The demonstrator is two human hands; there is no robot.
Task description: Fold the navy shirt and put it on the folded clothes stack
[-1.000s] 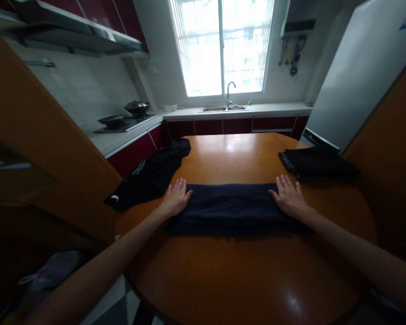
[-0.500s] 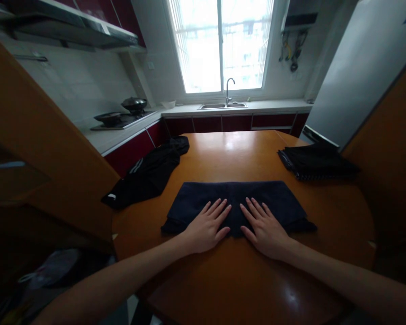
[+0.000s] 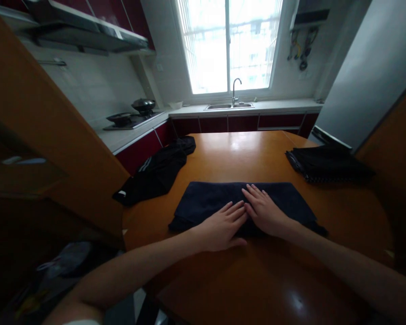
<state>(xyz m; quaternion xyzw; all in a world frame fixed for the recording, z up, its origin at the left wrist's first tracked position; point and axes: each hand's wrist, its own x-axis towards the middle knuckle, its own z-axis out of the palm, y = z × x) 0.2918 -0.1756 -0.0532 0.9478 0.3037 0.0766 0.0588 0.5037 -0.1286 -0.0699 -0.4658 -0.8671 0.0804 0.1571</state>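
A folded dark navy garment (image 3: 206, 198) lies flat across the near part of the wooden table (image 3: 233, 160); its exact kind does not show. My left hand (image 3: 223, 228) rests on the garment's near edge, palm down, fingers stretched and thumb apart. Just right of it and a little farther away, my right hand (image 3: 264, 210) lies flat on the cloth with its fingers extended. The two hands meet or nearly meet near the garment's middle. Neither one grips anything.
A crumpled black garment (image 3: 160, 169) with white stripes lies along the table's left edge. On the right is a stack of folded dark clothes (image 3: 328, 162). Beyond the table are a counter with a sink (image 3: 230, 106), a stove with pans (image 3: 144, 105), and a fridge (image 3: 348, 81).
My right hand has slid forward over the cloth and toward the left hand, closing the gap between them. The head view has shifted slightly left. The folded garment looks the same.
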